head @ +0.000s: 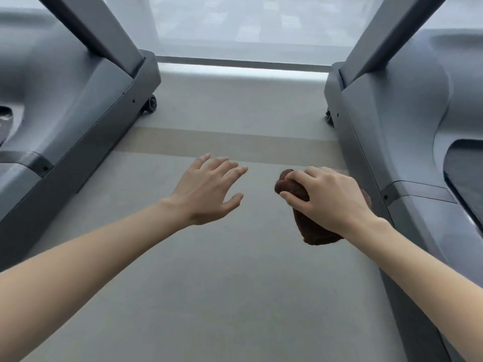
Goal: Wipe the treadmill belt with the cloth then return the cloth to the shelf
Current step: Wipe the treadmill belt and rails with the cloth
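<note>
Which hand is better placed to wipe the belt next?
The right. The right hand grips the cloth and is close to the dark belt on that side. The left hand is open and holds nothing.

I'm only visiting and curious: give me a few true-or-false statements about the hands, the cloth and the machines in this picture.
1. The right hand grips a brown cloth. True.
2. The left hand holds a spray bottle. False: it is open and holds nothing.
3. The cloth is pressed on a treadmill belt. False: it is held over the grey floor between the machines.
4. Machines stand on both sides: the left treadmill and the right treadmill. True.
</note>
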Available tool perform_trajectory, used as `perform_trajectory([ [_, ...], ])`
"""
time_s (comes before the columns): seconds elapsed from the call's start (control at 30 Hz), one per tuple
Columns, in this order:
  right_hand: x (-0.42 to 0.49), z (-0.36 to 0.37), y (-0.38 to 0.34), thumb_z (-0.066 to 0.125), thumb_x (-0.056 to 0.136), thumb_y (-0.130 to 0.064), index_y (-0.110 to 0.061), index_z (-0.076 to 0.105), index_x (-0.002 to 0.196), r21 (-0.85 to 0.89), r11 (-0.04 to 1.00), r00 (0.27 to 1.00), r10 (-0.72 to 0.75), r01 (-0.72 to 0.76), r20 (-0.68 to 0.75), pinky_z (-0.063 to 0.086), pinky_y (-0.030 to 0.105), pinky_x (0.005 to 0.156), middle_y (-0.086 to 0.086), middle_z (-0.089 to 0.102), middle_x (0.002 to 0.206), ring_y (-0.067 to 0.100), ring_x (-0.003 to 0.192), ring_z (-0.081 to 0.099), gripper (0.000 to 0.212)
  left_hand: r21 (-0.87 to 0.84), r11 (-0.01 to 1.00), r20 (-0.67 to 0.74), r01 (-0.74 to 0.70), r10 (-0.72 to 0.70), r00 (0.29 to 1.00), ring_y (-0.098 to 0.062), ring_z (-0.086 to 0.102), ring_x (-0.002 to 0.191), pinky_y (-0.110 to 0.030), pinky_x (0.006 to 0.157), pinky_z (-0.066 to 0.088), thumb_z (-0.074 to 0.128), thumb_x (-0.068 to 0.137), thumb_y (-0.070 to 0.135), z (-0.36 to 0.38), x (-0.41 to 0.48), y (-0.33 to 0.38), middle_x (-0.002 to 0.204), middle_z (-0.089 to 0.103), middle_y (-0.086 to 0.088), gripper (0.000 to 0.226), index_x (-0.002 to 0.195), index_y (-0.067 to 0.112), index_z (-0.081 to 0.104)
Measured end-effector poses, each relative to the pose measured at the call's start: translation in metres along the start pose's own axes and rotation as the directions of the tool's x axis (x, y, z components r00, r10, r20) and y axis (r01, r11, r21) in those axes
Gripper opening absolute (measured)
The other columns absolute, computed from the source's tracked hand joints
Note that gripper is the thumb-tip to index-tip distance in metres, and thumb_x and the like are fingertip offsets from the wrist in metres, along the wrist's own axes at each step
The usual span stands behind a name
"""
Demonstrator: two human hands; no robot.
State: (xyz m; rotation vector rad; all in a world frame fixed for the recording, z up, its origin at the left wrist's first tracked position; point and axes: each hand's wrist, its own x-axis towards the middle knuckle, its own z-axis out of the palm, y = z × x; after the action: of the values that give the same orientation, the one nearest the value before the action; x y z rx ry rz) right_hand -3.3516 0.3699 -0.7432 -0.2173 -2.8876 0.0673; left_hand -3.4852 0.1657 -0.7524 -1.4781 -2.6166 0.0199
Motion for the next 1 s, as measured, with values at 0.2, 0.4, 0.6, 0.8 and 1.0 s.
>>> perform_trajectory([
  [0.2, 0.033, 0.011, -0.044, 0.042, 0.084, -0.055, -0.026, 0.063, 0.105, 0.006, 1.000, 0.997, -0.017, 0.018, -0.069, 0.033, 0.028, 0.058, -0.003, 0.063, 0.088, 0.024, 0.083, 0.058, 0.042, 0.037, 0.999, 0.016, -0.025, 0.024, 1.000, -0.018, 0.025, 0.139, -0.038, 0.116, 0.005, 0.034, 0.092, 0.050, 0.007, -0.023, -0.054, 0.146, 0.040, 0.003, 0.057, 0.144, 0.026, 0.031],
  [0.4, 0.065, 0.015, -0.075, 0.050, 0.084, -0.052, -0.026, 0.065, 0.105, 0.009, 1.000, 0.992, 0.019, -0.018, -0.124, 0.034, 0.027, 0.058, -0.002, 0.063, 0.084, 0.025, 0.082, 0.059, 0.036, 0.044, 0.998, -0.011, -0.033, 0.034, 0.999, -0.017, 0.018, 0.142, -0.040, 0.116, 0.002, 0.031, 0.093, 0.050, 0.017, -0.014, -0.098, 0.150, 0.032, 0.002, 0.057, 0.144, 0.027, 0.028],
  [0.6, 0.072, 0.004, -0.089, 0.048, 0.082, -0.055, -0.030, 0.063, 0.103, 0.022, 0.989, 0.979, 0.145, -0.143, -0.142, 0.031, 0.027, 0.058, -0.005, 0.063, 0.084, 0.022, 0.082, 0.057, 0.036, 0.076, 0.997, -0.035, 0.024, -0.021, 0.999, -0.020, 0.014, 0.143, -0.045, 0.116, 0.004, 0.027, 0.093, 0.049, 0.031, 0.003, -0.144, 0.153, 0.026, -0.001, 0.059, 0.147, 0.025, 0.022],
  [0.8, 0.124, -0.009, -0.123, 0.050, 0.089, -0.050, -0.030, 0.059, 0.112, -0.156, 0.987, 0.997, 0.016, -0.026, -0.070, 0.027, 0.028, 0.064, -0.002, 0.063, 0.095, 0.024, 0.089, 0.057, 0.033, 0.084, 0.993, -0.067, 0.082, -0.077, 0.995, -0.026, 0.024, 0.139, -0.049, 0.114, 0.012, 0.029, 0.093, 0.046, 0.046, -0.002, -0.177, 0.150, 0.031, -0.008, 0.059, 0.147, 0.023, 0.023],
  [1.0, 0.180, -0.008, -0.176, 0.049, 0.089, -0.049, -0.027, 0.058, 0.111, -0.149, 0.988, 0.994, -0.064, 0.050, -0.088, 0.029, 0.030, 0.064, -0.001, 0.060, 0.092, 0.019, 0.075, 0.042, 0.033, -0.010, 0.990, -0.183, 0.141, -0.140, 0.973, -0.028, 0.028, 0.137, -0.050, 0.113, 0.016, 0.037, 0.091, 0.036, 0.043, -0.008, -0.202, 0.147, 0.035, -0.009, 0.058, 0.145, 0.017, 0.026],
])
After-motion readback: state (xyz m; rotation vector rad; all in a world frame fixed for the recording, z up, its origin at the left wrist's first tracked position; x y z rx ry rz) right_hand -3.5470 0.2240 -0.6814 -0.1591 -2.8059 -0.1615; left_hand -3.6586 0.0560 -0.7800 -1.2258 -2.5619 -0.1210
